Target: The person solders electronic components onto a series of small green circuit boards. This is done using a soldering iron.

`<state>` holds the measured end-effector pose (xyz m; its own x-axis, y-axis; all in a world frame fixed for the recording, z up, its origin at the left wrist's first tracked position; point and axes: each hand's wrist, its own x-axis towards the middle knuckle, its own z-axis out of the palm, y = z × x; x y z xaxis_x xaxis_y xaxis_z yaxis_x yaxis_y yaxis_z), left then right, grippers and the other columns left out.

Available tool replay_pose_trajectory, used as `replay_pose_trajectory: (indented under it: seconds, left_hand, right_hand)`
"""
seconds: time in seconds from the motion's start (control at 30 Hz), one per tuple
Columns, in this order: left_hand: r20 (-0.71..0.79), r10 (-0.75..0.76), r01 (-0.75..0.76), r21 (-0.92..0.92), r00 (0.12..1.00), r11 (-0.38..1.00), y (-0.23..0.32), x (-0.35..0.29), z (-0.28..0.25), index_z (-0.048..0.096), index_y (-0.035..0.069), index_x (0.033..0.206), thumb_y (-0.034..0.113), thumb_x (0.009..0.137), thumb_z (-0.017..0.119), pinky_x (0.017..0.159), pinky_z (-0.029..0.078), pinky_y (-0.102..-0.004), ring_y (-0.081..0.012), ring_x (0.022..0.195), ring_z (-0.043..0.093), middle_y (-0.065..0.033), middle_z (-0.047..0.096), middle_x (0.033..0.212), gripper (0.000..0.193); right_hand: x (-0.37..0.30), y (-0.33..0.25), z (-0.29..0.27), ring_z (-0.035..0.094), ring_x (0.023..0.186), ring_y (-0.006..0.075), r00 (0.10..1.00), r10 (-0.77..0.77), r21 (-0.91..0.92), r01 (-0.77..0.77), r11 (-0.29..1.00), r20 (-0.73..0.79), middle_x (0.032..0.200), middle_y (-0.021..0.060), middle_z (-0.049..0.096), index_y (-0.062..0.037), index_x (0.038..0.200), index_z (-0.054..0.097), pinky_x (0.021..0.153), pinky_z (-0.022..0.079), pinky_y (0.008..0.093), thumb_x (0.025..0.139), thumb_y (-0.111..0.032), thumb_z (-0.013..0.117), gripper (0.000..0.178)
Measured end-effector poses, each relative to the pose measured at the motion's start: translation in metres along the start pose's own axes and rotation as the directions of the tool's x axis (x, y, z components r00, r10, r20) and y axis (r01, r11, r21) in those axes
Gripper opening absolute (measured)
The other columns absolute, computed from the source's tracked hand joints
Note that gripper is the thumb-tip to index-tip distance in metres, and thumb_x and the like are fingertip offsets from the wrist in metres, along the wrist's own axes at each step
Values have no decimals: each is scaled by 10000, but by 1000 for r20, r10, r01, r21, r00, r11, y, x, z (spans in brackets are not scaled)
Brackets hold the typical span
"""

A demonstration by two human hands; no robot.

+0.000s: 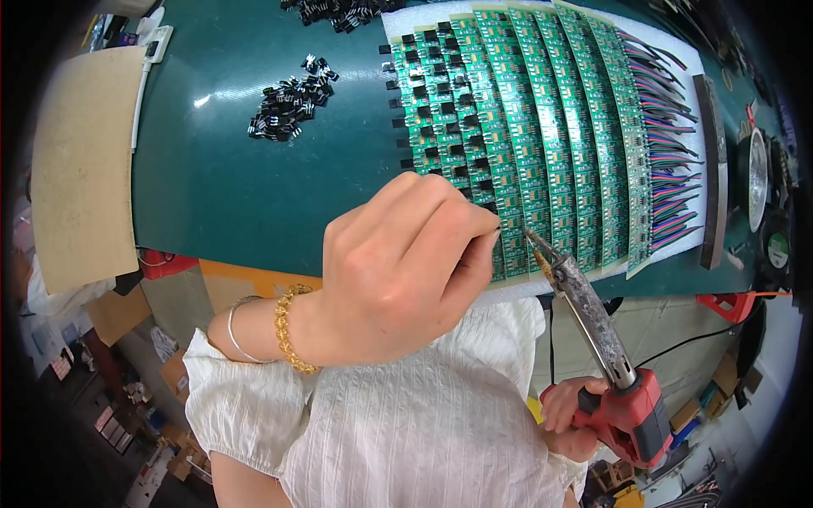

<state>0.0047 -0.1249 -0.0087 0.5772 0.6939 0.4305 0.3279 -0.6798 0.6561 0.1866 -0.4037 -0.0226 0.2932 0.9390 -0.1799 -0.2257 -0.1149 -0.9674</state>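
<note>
My right hand (pixel 572 411) grips a red-and-black soldering gun (pixel 631 415). Its metal barrel slants up and left, with the tip close to the green circuit boards (pixel 550 135). Beside that tip, my left hand (pixel 406 262) is closed in a pinch over the near edge of the boards. Whatever its fingertips hold, if anything, is hidden. The boards lie in several long strips, side by side on a white foam sheet (pixel 690 207). Small black components (pixel 430 129) stand in rows along the left strips.
A pile of loose black components with metal legs (pixel 292 102) lies on the green table mat (pixel 203 186); another pile (pixel 339 13) sits at the far edge. Bundles of coloured wires (pixel 673 152) run off the boards' right side, near a dark bar (pixel 711 169). A tan board (pixel 85 169) is at left.
</note>
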Motion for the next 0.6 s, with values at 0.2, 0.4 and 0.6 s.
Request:
replay_pose_trajectory:
  seconds: [0.2,0.4,0.6]
  left_hand:
    - [10,20,-20,-13,1000,1000,2,4,4,647,-3,824,-99,648,734,500,443,-286,-202,585,579,-85,604,693,218]
    - [3,21,-21,-11,1000,1000,-1,5,2,647,-6,818,-101,648,732,499,444,-287,-203,584,580,-86,605,690,212]
    - [-4,10,-10,16,1000,1000,2,3,-1,646,5,817,-91,651,732,502,448,-298,-208,586,580,-84,603,693,210]
  right_hand:
    - [32,-14,22,481,408,133,997,-53,156,42,987,64,511,-28,484,-28,1295,420,441,406,285,850,-537,681,725]
    - [38,-20,30,482,415,131,996,-88,42,87,995,32,522,-30,481,-30,1294,416,453,414,287,857,-536,672,717]
    - [43,-12,28,469,407,131,994,-106,173,99,980,30,520,-12,468,-1,1294,394,431,404,282,880,-523,651,714]
